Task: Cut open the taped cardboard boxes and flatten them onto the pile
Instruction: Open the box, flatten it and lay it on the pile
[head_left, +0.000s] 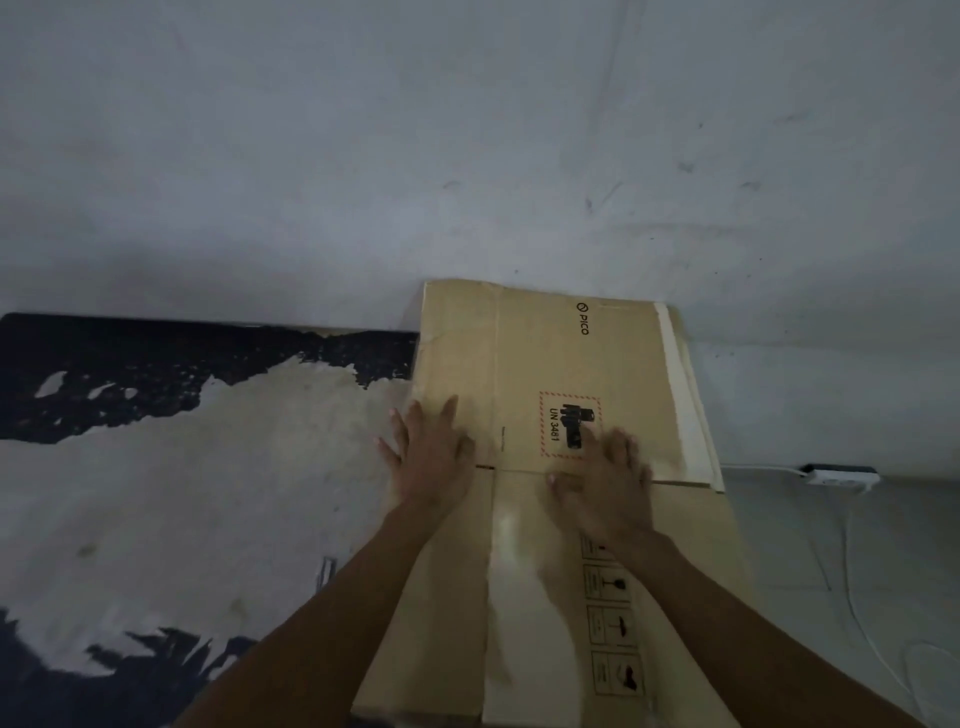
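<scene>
While flat, matte cardboard box (566, 364) under left hand (431, 457), right hand (605, 488).

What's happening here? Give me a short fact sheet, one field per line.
Activity: a person presses a flattened cardboard box down
Left hand: fingers spread, flat on the cardboard
Right hand: flat on the cardboard beside the UN 3481 label
Printed brand: PICO
Nearby: white power strip on the floor, at the right

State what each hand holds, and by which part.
Nothing is gripped. Left hand and right hand press flat, fingers spread, on the flattened tan cardboard box.
</scene>
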